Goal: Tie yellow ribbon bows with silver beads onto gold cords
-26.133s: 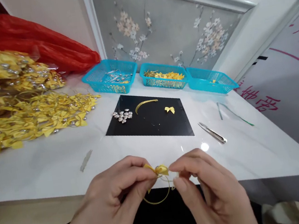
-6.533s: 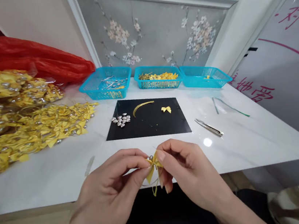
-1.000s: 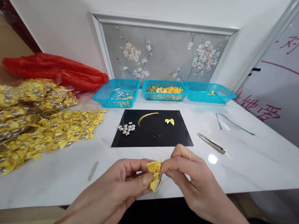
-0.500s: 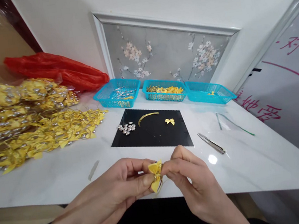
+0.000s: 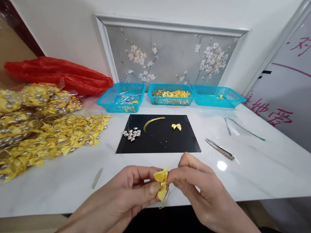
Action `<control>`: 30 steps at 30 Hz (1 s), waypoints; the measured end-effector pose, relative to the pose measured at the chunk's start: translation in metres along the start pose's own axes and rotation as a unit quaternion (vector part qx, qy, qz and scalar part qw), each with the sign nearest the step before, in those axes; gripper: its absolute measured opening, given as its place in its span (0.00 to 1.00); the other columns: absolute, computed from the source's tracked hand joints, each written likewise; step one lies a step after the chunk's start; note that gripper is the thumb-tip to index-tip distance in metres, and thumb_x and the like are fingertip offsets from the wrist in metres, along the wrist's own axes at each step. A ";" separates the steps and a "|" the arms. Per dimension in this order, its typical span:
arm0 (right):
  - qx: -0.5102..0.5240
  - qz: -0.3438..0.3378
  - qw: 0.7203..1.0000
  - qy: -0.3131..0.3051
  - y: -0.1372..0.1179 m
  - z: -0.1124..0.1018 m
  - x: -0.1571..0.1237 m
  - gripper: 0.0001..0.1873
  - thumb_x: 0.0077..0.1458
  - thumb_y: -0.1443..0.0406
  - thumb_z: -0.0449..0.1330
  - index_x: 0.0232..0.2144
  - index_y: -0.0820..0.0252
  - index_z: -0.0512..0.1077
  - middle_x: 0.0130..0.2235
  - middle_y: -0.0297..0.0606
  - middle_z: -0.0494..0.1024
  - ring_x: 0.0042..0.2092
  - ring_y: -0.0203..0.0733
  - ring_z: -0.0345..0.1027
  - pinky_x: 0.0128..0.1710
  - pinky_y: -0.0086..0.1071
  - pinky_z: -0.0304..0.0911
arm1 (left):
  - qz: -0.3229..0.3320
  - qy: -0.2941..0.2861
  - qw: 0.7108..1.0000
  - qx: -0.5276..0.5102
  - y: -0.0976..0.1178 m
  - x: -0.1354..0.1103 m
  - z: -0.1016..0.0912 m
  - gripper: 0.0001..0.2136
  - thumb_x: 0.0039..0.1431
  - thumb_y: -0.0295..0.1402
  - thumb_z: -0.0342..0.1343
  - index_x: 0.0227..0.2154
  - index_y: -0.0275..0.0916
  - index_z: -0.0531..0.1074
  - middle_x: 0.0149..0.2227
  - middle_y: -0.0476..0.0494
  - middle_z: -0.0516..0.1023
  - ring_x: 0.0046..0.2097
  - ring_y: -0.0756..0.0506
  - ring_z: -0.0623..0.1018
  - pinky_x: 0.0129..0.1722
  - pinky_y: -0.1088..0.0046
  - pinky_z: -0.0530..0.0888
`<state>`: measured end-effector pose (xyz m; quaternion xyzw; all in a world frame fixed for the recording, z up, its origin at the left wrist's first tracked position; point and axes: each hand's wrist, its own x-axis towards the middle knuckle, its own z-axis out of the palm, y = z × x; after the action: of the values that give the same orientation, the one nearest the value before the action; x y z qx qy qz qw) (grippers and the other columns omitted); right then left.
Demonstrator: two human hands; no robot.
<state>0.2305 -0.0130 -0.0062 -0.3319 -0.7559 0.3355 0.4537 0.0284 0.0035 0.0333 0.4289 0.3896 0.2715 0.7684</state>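
A small yellow ribbon bow point(image 5: 162, 181) with a thin gold cord hanging below it is pinched between both hands over the near table edge. My left hand point(image 5: 123, 203) grips the bow from the left with thumb and forefinger. My right hand point(image 5: 200, 187) pinches it from the right, fingers closed. On the black mat point(image 5: 158, 141) beyond lie a cluster of silver beads point(image 5: 131, 133), a curved gold cord point(image 5: 152, 122) and another yellow bow point(image 5: 176, 126).
A big heap of finished yellow bows point(image 5: 41, 141) and bagged ones fill the left, with a red plastic bag point(image 5: 58, 74) behind. Three blue baskets point(image 5: 170, 95) line the back. Metal tweezers point(image 5: 221, 148) lie right of the mat on the white table point(image 5: 52, 183).
Both hands have stayed pinched on the bow over the last second, with only small finger shifts. The cord's end now hangs a little lower under the bow.
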 end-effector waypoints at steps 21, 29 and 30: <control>0.006 0.006 1.000 -0.007 -0.004 -0.001 -0.005 0.16 0.68 0.72 0.50 0.48 0.49 0.73 0.35 0.33 0.62 0.35 0.37 0.61 0.31 0.32 0.58 | -0.003 0.017 1.000 0.013 0.000 -0.001 0.002 0.10 0.52 0.38 0.69 0.34 0.38 0.81 0.35 0.46 0.76 0.39 0.45 0.68 0.42 0.69 0.64; 0.018 0.010 1.000 0.019 -0.004 0.008 -0.004 0.11 0.66 0.72 0.52 0.41 0.54 0.72 0.33 0.31 0.60 0.33 0.35 0.59 0.31 0.30 0.57 | 0.010 0.016 1.000 0.024 -0.004 0.002 0.005 0.08 0.54 0.37 0.67 0.33 0.38 0.80 0.32 0.50 0.73 0.36 0.47 0.66 0.40 0.70 0.63; 0.019 0.013 0.999 0.025 -0.003 0.009 -0.004 0.10 0.66 0.72 0.52 0.39 0.55 0.71 0.33 0.31 0.61 0.33 0.35 0.59 0.31 0.30 0.57 | 0.009 0.016 0.999 0.028 -0.004 0.003 0.005 0.09 0.54 0.38 0.67 0.33 0.38 0.79 0.32 0.50 0.73 0.36 0.47 0.66 0.40 0.70 0.63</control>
<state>0.2229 -0.0194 -0.0090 -0.3416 -0.7334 0.3470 0.4744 0.0347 0.0011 0.0307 0.4498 0.4053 0.2745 0.7470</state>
